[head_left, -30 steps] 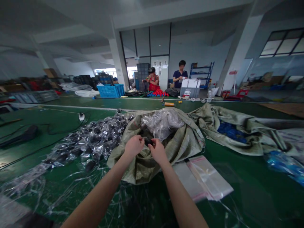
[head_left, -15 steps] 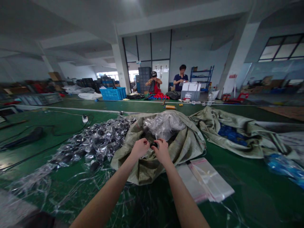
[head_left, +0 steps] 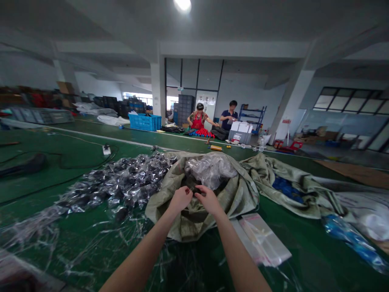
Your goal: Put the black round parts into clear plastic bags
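My left hand (head_left: 182, 198) is closed in a pinch over the mouth of an open woven sack (head_left: 170, 227), on what looks like a small clear plastic bag. Close beside it, my right hand (head_left: 208, 199) has its thumb and fingertips closed on a small black ball (head_left: 195, 190), mostly hidden by the fingers. Crumpled clear plastic (head_left: 209, 168) bulges from the sack behind my hands. Left of the sack, many black balls in clear bags (head_left: 130, 178) lie heaped. A stack of flat clear bags (head_left: 264, 239) is on the green table to the right.
A second woven sack (head_left: 304, 202) with blue items stands at right, near blue wrapped pieces (head_left: 352, 241). A power strip (head_left: 106, 150) and cables lie at left. Across the table, two people work by a blue crate (head_left: 145, 121) and a grey bin (head_left: 240, 134).
The view has tilted up slightly. My hands stay close together over the sack, and the black ball shows less between the fingers. A person across the table has stretched an arm sideways.
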Motion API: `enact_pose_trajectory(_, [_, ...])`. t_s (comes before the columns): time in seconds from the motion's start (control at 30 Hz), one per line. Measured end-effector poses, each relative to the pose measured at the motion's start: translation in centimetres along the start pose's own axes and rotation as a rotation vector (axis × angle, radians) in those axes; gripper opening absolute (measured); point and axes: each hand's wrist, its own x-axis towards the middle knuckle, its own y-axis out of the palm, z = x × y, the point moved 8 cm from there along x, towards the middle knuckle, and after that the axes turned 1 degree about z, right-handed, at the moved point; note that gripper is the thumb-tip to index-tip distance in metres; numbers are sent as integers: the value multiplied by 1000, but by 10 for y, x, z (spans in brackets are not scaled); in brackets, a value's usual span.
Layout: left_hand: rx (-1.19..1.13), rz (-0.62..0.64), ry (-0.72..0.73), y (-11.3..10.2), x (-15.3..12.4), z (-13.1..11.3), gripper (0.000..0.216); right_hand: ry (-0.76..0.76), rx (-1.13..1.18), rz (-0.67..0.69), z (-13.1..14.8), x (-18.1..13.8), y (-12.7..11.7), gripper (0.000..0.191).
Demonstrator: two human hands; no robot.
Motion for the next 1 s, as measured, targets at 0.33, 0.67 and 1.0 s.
enact_pose_trajectory(0.33, [-67, -34, -113, -21, -3, 17, 21, 184, -428, -79, 26, 17, 10, 30])
enact_pose_trajectory(0.67, [-34, -52, -173, -39, -3, 33, 26, 143, -742, -51, 64, 27, 27, 27])
enact_pose_trajectory(1.0, [54, -43, -170, -49, -2, 36, 27, 160, -810, -12, 68, 34, 37, 20])
